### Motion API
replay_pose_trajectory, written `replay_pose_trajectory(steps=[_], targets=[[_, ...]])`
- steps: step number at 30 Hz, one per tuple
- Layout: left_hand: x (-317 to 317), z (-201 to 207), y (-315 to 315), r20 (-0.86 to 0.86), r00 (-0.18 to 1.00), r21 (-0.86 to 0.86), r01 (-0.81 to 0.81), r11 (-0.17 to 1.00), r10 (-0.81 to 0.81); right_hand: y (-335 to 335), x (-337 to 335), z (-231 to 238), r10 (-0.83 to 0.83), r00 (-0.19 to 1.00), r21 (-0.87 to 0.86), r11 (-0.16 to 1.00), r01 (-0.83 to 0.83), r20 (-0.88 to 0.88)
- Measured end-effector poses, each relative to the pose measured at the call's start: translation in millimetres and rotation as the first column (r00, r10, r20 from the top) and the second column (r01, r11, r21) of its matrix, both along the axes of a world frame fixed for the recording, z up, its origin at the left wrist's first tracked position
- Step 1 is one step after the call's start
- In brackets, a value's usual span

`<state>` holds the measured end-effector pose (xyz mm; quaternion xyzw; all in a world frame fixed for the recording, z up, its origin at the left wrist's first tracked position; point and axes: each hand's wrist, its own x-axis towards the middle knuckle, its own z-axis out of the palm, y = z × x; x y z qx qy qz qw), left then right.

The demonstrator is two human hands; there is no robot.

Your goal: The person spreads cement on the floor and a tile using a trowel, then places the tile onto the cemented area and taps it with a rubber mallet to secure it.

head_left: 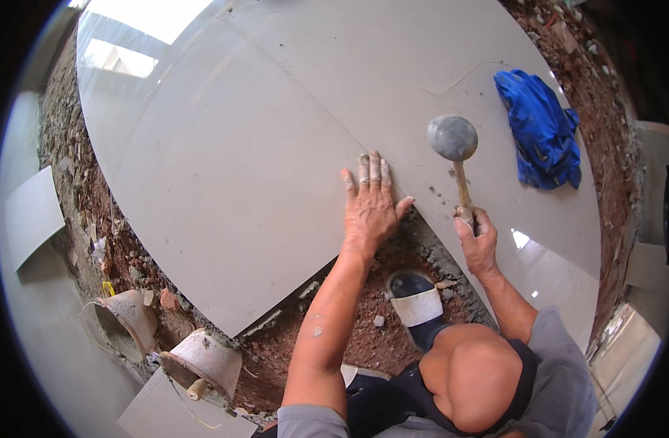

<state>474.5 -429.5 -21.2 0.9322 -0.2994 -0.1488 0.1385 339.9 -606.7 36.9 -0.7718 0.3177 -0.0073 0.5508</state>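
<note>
My left hand (371,212) lies flat, fingers stretched and dusted with cement, at the inner corner of a large pale floor tile (225,190). Its fingertips reach the thin seam between that tile and the adjoining pale tile (451,66). In my right hand (477,244) is the wooden handle of a rubber mallet (453,139). The mallet's round grey head points away from me, over the right-hand tile; whether it touches the surface I cannot tell. Grey mortar (429,241) shows along the tile edge between my hands.
A crumpled blue cloth (540,131) lies on the right-hand tile. Two dirty buckets (130,317) lean at the lower left, beside rubble. Reddish soil (371,299) and my slippered foot (416,303) are below the tile edges. A thin string (462,79) lies near the cloth.
</note>
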Motion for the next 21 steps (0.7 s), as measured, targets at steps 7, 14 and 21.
replay_pose_trajectory(steps=[7,14,21], targets=[[-7,5,21,-0.124,0.992,-0.100,-0.010,0.995,-0.002,0,7,-8,0.045,0.999,-0.053,0.997,-0.047,-0.030],[-6,-7,228,0.166,0.681,0.186,-0.732,0.656,0.713,17,5,-1,0.317,0.943,-0.040,0.946,-0.322,-0.098],[-23,-10,288,0.124,0.544,0.252,-0.826,0.504,0.830,47,14,9,0.565,0.824,-0.077,0.820,-0.567,-0.045]])
